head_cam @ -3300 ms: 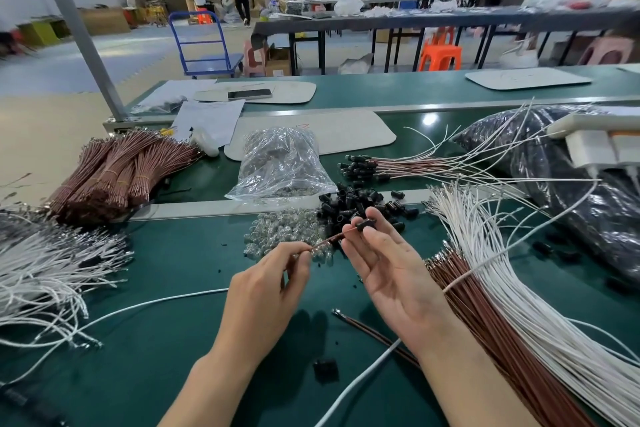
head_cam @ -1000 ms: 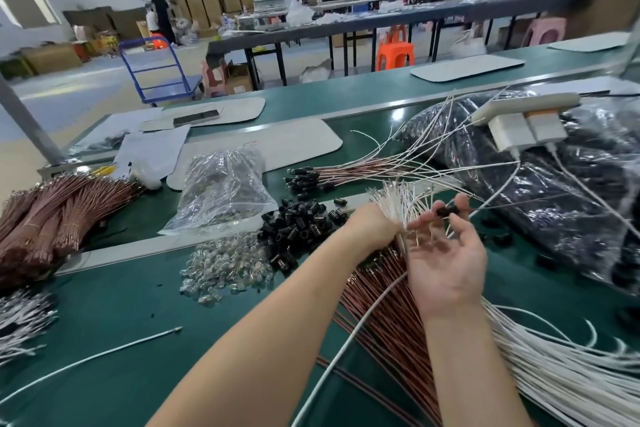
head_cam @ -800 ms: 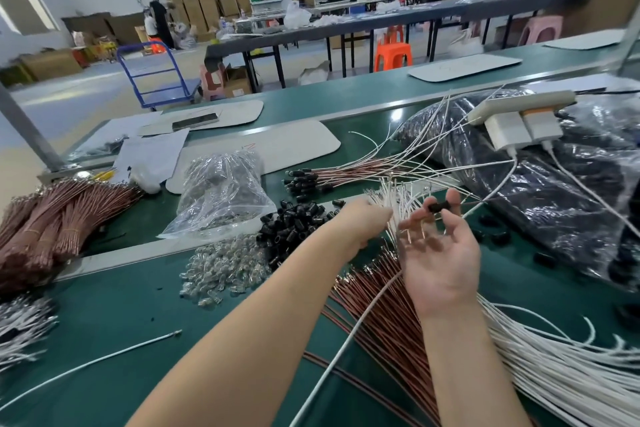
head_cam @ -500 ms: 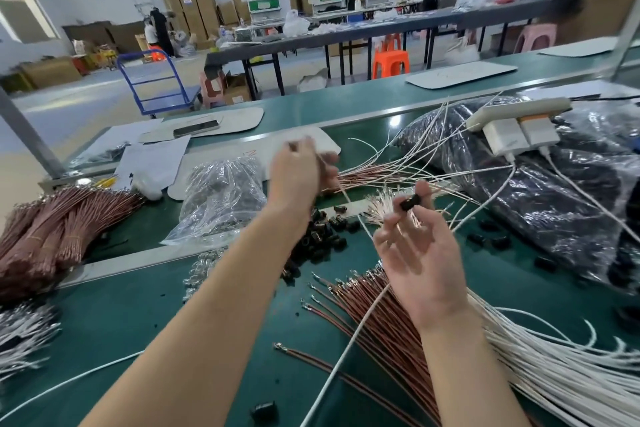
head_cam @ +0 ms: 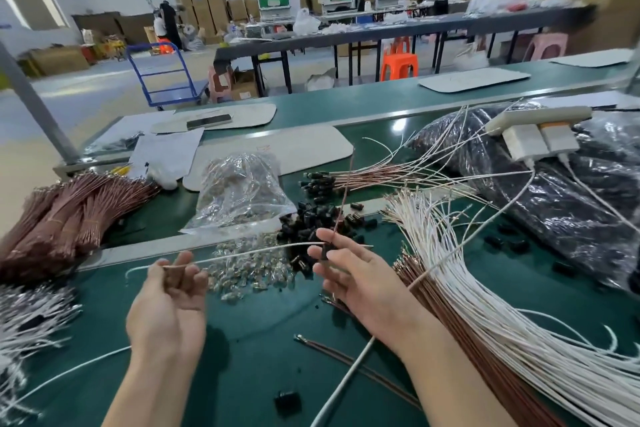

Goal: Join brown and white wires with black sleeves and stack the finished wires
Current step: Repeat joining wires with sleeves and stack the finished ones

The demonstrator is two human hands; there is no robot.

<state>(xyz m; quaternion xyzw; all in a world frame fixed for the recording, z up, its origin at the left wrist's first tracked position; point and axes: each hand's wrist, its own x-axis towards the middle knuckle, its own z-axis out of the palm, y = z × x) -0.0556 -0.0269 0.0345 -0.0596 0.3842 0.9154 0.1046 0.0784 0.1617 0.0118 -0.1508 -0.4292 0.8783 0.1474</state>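
Note:
My left hand (head_cam: 169, 298) pinches a white wire (head_cam: 249, 252) that runs level to my right hand (head_cam: 349, 274). The right hand's fingertips pinch a black sleeve (head_cam: 324, 251), and a brown wire (head_cam: 343, 204) rises from it toward the far side. The white wire's tip meets the sleeve. Loose black sleeves (head_cam: 311, 222) lie piled just beyond my hands. A fan of white wires (head_cam: 478, 288) over brown wires (head_cam: 446, 315) lies to the right. Finished wires with black sleeves (head_cam: 367, 175) are stacked further back.
A clear bag (head_cam: 239, 191) and small clear bulbs (head_cam: 252, 270) sit between my hands and the pile. Bundled brown wires (head_cam: 69, 215) and white wires (head_cam: 27, 319) lie at the left. A large black plastic bag (head_cam: 554, 191) with a white power strip (head_cam: 540, 135) fills the right.
My left hand drew a white wire out of the pile at the right and brought it down to the left. The right hand came toward me with the sleeve and brown wire.

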